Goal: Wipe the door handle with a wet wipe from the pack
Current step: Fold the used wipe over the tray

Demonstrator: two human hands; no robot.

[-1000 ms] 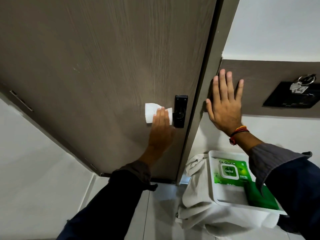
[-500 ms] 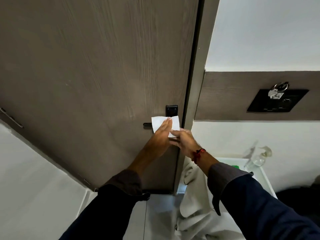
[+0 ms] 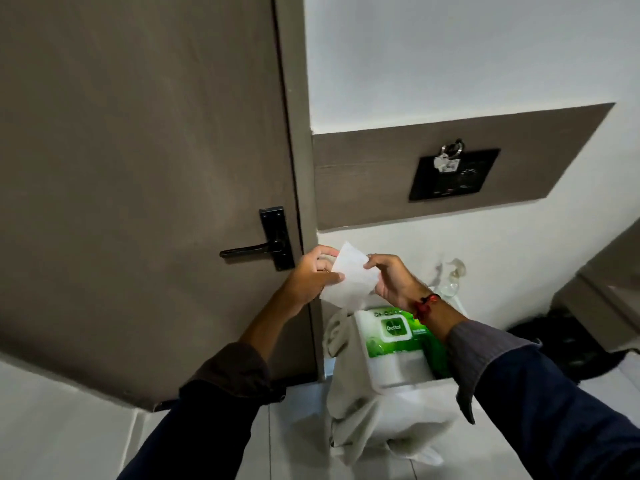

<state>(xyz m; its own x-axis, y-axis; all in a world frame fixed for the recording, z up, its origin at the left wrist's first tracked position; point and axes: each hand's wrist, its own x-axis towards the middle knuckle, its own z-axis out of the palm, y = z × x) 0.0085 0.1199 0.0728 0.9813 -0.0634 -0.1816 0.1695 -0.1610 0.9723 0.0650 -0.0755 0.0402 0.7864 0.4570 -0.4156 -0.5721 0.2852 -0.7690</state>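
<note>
A black lever door handle (image 3: 254,251) on a black plate sits on the brown door, bare and untouched. To its right, in front of the door frame, I hold a white wet wipe (image 3: 349,280) between both hands. My left hand (image 3: 313,277) pinches its left edge and my right hand (image 3: 393,282) pinches its right edge. Below the hands the green and white wipe pack (image 3: 394,336) lies with its lid closed on a white surface.
A white cloth (image 3: 349,410) drapes over the white stand under the pack. A clear bottle (image 3: 452,284) stands behind my right wrist. A black wall panel (image 3: 453,176) with keys hanging on it is at upper right. Dark objects lie on the floor at right.
My left hand wiped the handle with the wipe, then my right hand joined it. Both hands have now drawn the wipe off the handle to the right, above the pack.
</note>
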